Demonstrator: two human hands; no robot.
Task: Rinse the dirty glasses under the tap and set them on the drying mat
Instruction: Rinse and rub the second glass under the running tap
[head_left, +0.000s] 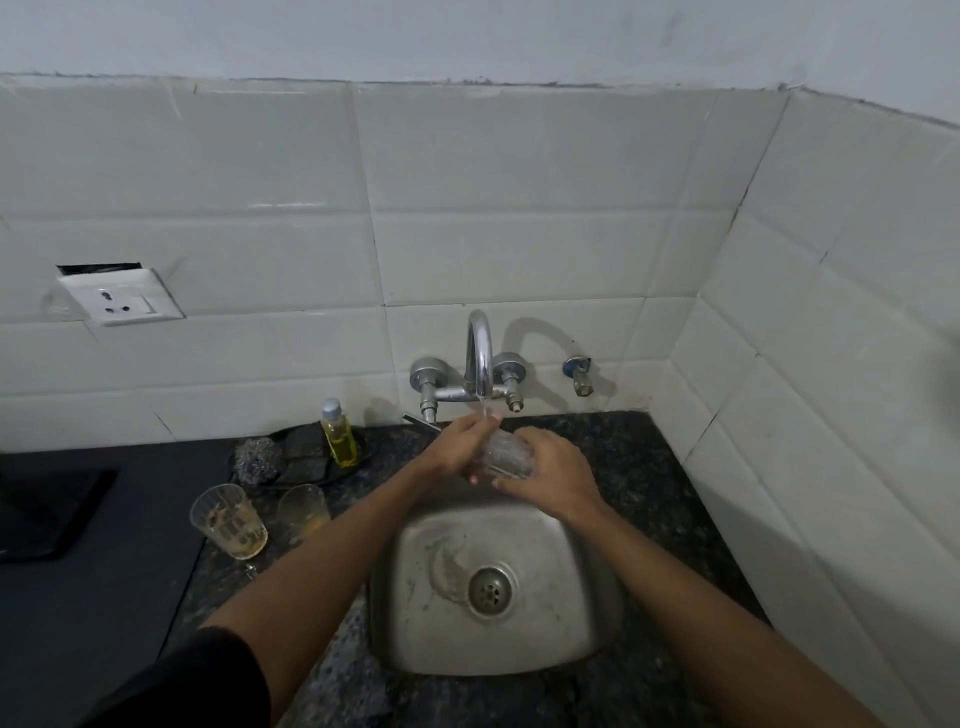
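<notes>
Glass in hand (506, 457): clear, ribbed tumbler, tipped on its side at frame centre, directly under the thin stream from the tap (480, 358). My left hand (460, 441) wraps its curled fingers round the far end; my right hand (550, 475) grips the near end, fingers curled over the top.

Tap: chrome, gooseneck spout, wall-mounted with two round knobs, just above centre.

Sink (519, 649): square stainless-steel basin with rounded corners, dull and water-marked, with a round perforated drain (489, 586), lower centre.

Dirty glasses, two: a clear tapered tumbler (228, 521) with brownish residue and, just to its right, a second tumbler (303, 512) with amber dregs. Both stand upright on the surface at centre left, well apart from my hands.

Small bottle (337, 434): clear plastic, yellow liquid, pale cap, left of the tap. Beside it a steel-wool scourer (258, 457), grey and tangled, and a dark scrub pad (306, 449).

Surface (649, 467): dark speckled granite around the basin; a flat matte black mat (93, 597) covers the lower left.

Room: glossy white rectangular wall tiles meeting in a corner at the right; a white socket plate (120, 302) at centre left; a small valve (579, 374) right of the tap.
</notes>
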